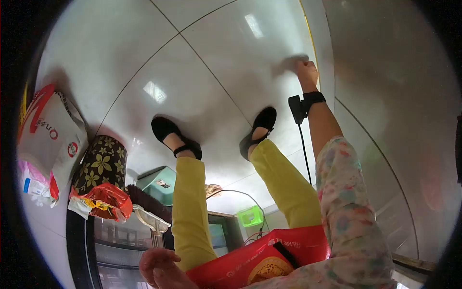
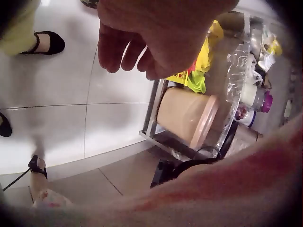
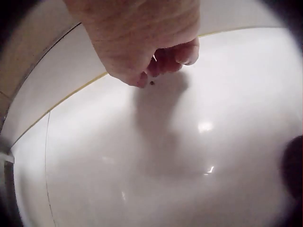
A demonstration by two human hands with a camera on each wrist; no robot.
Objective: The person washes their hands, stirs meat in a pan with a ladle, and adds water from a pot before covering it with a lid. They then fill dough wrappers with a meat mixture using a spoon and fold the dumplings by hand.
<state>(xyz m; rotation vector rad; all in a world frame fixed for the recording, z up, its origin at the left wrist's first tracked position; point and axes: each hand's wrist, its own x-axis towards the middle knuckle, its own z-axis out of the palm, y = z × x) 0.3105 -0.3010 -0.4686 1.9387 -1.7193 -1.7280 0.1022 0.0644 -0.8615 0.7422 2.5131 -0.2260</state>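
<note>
My right hand (image 1: 307, 76) reaches far out, low over the glossy white floor tile (image 3: 104, 156). In the right wrist view its fingers (image 3: 189, 52) are bent toward the floor, and a small dark speck (image 3: 152, 83) shows right at the fingertips. A shadow lies on the tile below that hand. My left hand (image 1: 161, 267) hangs loosely curled near the lap, with nothing in it; the left wrist view shows its fingers (image 2: 135, 52) relaxed. On the lap lies a red printed apron or bag (image 1: 231, 265).
Two black shoes (image 1: 264, 123) stand on the floor. To the left are a white plastic bag (image 1: 53, 130), a floral bin (image 1: 103, 159), a red wrapper (image 1: 108, 197) and a brush (image 1: 149, 200). A rack holds a beige container (image 2: 184, 116). A black cable (image 1: 304, 149) hangs from the right wrist.
</note>
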